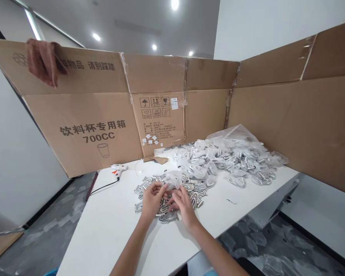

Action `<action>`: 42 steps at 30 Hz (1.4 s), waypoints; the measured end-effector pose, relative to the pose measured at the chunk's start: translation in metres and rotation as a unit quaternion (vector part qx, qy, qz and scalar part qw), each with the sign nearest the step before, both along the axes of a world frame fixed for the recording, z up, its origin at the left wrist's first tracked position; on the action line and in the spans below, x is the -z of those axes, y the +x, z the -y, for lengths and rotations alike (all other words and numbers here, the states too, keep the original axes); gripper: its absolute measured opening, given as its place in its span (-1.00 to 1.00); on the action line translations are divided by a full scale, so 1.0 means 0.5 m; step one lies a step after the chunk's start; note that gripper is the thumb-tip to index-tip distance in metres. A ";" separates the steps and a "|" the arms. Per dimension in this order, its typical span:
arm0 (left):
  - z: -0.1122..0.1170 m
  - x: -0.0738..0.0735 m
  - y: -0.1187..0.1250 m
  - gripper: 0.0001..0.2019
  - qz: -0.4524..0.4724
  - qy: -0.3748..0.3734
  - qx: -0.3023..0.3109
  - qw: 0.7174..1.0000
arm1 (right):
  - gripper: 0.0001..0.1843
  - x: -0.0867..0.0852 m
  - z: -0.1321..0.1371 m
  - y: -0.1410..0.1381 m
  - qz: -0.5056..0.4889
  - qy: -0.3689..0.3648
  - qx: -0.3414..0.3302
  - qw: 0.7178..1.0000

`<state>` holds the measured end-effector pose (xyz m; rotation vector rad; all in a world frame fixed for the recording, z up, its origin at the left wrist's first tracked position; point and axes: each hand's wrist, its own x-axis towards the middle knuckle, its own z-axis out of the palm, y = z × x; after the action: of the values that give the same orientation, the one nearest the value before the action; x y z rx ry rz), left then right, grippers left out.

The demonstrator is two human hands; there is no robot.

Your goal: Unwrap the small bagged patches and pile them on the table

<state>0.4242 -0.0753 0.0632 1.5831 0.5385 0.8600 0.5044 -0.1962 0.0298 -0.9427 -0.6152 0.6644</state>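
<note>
Over a pile of flat grey-and-white metal-looking pieces (199, 186), a small clear plastic bag (173, 178) is held up between my hands. My left hand (153, 201) pinches the bag's near left edge with thumb and forefinger. On the other side, my right hand (185, 209) has curled fingers at the bag's lower right edge, with the lower fingers a little apart above the pieces. What the bag contains, if anything, is hard to make out. One loose piece (168, 217) lies just below my hands at the front of the pile.
A large heap of bagged pieces (227, 157) lies at the back right of the white table (109, 230). A corded white glue gun (118, 168) sits at the left. Cardboard walls (161, 76) enclose the back and right; a brown cloth (44, 61) hangs over one.
</note>
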 end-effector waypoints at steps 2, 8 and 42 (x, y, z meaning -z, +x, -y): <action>-0.008 -0.006 -0.005 -0.51 0.008 0.017 -0.034 0.999 | -0.39 0.002 -0.002 -0.007 0.026 -0.001 -0.028 0.999; -0.010 -0.009 -0.014 -0.66 -0.001 0.152 -0.122 0.981 | -0.36 0.005 0.001 -0.010 0.083 -0.048 -0.029 0.995; 0.030 0.002 -0.012 -0.92 -0.043 0.472 -0.083 0.877 | -0.65 -0.042 -0.002 0.084 0.498 -0.154 0.286 0.804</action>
<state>0.4184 -0.0904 0.0624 2.4940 0.3170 1.2971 0.5463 -0.1953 0.0508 -1.7071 -1.0860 -0.3670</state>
